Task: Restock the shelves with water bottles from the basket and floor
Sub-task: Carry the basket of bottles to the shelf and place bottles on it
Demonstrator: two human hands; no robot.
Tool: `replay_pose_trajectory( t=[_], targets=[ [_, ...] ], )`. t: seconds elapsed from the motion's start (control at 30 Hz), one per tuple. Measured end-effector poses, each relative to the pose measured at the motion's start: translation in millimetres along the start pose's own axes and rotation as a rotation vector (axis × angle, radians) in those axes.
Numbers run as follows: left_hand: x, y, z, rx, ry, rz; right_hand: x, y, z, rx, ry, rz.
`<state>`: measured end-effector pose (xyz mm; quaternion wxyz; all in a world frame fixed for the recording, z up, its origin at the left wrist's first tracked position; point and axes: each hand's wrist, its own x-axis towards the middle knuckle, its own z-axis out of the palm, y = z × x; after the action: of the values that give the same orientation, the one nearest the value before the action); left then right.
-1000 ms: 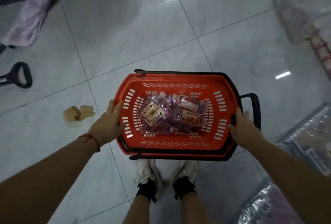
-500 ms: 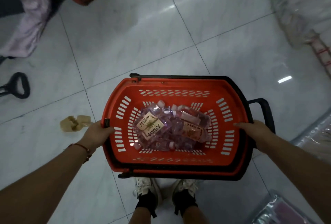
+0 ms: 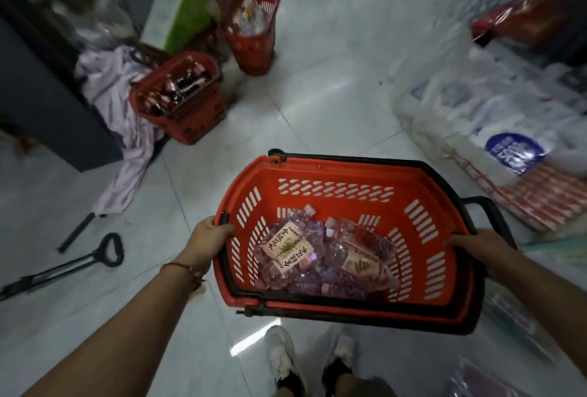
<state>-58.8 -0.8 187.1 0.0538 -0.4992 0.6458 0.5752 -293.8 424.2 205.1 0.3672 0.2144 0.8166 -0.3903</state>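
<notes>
I hold a red plastic basket (image 3: 336, 174) with black handles up off the floor, in front of my waist. Several pinkish clear water bottles (image 3: 320, 257) with paper labels lie piled in its bottom. My left hand (image 3: 206, 242) grips the basket's left rim, thumb over the edge. On the right rim, my right hand (image 3: 476, 245) holds on beside the black side handle. My feet show below the basket.
Two more red baskets stand on the tiled floor: one with dark bottles (image 3: 181, 95) at left, one taller (image 3: 254, 28) behind it. A lilac cloth (image 3: 124, 149) and a black pull handle (image 3: 108, 250) lie at left. Shrink-wrapped packs (image 3: 495, 149) fill the right side.
The basket has risen higher off the floor and my view has tilted up and swung, bringing the other baskets and the wrapped packs into sight. Both hands keep their grip on the rims.
</notes>
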Motion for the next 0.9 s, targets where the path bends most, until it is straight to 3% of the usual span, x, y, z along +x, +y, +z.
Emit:
replay_pose_trajectory(
  t=[0.3,0.53,0.73,0.9],
  targets=[
    [-47,129,-23,-0.041,0.039,0.104,-33,-79,-55,0.215,0.057,-0.249],
    [-69,199,-19,-0.101,0.124,0.26,-72,-150,-95,0.218,0.171,-0.375],
    [-44,236,-15,-0.138,0.141,0.265,-48,-208,-108,0.22,0.219,-0.378],
    [24,256,-3,-0.173,0.132,0.25,2,-253,-96,0.199,0.233,-0.366]
  ],
)
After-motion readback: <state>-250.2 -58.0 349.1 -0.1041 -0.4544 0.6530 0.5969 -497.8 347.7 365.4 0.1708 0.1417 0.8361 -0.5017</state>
